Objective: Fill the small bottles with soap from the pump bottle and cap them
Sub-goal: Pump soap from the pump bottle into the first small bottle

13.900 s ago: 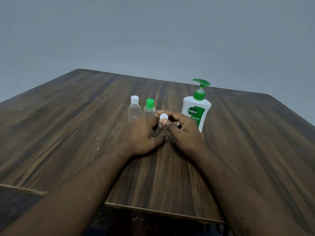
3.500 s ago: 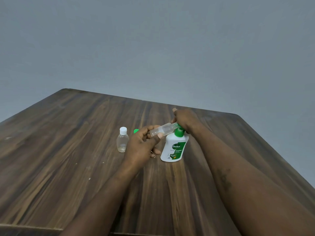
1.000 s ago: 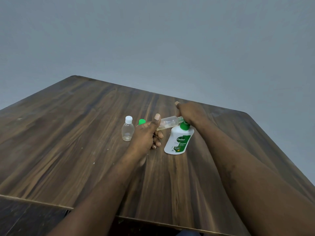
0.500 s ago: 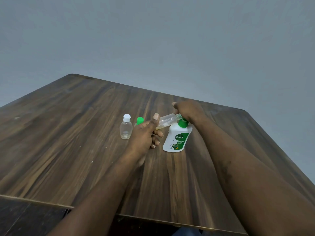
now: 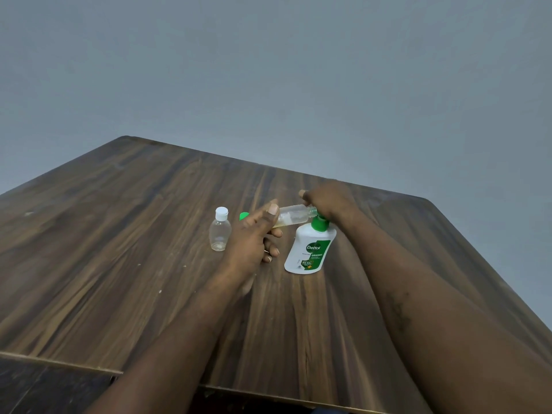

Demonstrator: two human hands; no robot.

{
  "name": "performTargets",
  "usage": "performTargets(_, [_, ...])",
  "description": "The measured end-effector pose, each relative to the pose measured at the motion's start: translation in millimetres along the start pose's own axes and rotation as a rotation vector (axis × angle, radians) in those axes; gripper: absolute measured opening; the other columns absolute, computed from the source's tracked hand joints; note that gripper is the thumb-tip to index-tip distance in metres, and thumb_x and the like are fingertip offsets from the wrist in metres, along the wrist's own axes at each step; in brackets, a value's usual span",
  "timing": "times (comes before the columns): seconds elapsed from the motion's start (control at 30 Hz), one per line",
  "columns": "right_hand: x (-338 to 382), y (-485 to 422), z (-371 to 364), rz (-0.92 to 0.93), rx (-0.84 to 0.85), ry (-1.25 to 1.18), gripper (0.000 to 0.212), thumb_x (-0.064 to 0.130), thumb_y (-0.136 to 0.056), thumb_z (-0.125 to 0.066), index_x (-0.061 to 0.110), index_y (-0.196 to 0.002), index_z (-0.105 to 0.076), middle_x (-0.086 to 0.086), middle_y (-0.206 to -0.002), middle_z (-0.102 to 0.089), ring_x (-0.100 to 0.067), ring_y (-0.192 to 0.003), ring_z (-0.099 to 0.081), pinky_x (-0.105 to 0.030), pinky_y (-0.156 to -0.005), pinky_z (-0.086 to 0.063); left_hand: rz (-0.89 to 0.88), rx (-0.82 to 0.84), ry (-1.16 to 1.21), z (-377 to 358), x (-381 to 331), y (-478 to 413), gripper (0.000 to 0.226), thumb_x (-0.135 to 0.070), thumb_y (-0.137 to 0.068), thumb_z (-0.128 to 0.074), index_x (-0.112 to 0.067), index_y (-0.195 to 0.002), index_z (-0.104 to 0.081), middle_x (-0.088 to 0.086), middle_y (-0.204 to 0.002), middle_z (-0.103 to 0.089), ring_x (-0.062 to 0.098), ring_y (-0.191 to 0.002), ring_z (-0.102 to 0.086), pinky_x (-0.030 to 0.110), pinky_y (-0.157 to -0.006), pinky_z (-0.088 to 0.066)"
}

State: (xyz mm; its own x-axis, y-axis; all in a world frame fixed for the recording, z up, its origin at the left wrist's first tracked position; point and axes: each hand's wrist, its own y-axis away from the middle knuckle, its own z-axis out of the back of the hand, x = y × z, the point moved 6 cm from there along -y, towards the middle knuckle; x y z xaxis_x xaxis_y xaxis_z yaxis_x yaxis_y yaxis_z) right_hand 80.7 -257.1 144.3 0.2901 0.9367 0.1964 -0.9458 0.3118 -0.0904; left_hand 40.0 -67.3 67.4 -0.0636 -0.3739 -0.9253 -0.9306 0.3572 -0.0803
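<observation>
My left hand holds a small clear uncapped bottle tilted almost on its side, its open mouth at the nozzle of the white pump bottle. A little yellowish soap lies in the small bottle. My right hand rests on top of the green pump head, which it hides. A second small clear bottle with a white cap stands upright to the left. A third bottle's green cap peeks out behind my left hand; its body is hidden.
All of this sits on a dark wooden table, whose near edge runs across the bottom of the view. A plain grey wall stands behind the table.
Hardly anything has moved over the last second: both hands keep their places at the pump. The view has shifted slightly.
</observation>
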Motion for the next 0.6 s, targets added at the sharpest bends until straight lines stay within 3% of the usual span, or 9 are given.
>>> performTargets(0.17, [0.3,6.9,-3.2,0.016,-0.001,0.021,0.044,0.038,-0.110,-0.044,0.014,-0.108,-0.081,-0.013,-0.117,-0.074,-0.029,-0.108,-0.067,-0.040,-0.093,-0.052,0.020,0.006,-0.030,3.4,10.9,2.3,0.039,-0.040,-0.102,-0.058,-0.033,-0.141,-0.060,-0.002,-0.083,-0.069,0.010,-0.054,-0.054,0.022,-0.048,-0.041])
performTargets(0.37, [-13.1,4.7,7.4,-0.138,-0.129,-0.409,0.037,0.047,-0.094,-0.065,0.015,-0.083,-0.080,0.001,-0.083,-0.076,-0.016,-0.074,-0.067,-0.034,-0.073,-0.053,0.009,0.023,-0.053,-0.1,6.6,3.8,0.044,-0.028,-0.102,-0.061,-0.036,-0.145,-0.056,0.004,-0.104,-0.076,0.010,-0.054,-0.057,0.021,-0.048,-0.044])
performTargets(0.5, [-10.4,-3.4,12.5,-0.112,-0.103,-0.267,0.044,0.056,-0.089,-0.065,0.013,-0.086,-0.079,-0.003,-0.086,-0.073,-0.021,-0.079,-0.068,-0.040,-0.077,-0.057,-0.029,0.030,-0.085,-0.8,0.3,4.1,0.046,-0.025,-0.103,-0.060,-0.036,-0.147,-0.053,-0.002,-0.114,-0.075,0.009,-0.055,-0.056,0.022,-0.050,-0.045])
performTargets(0.6, [-12.1,-6.8,-3.5,-0.106,-0.040,-0.196,0.040,0.048,-0.095,-0.064,0.011,-0.088,-0.076,-0.003,-0.084,-0.066,-0.013,-0.070,-0.057,-0.031,-0.062,-0.040,-0.030,0.006,-0.091,0.9,3.4,3.0,0.046,-0.025,-0.104,-0.060,-0.035,-0.148,-0.053,-0.002,-0.111,-0.075,0.008,-0.055,-0.056,0.021,-0.050,-0.045])
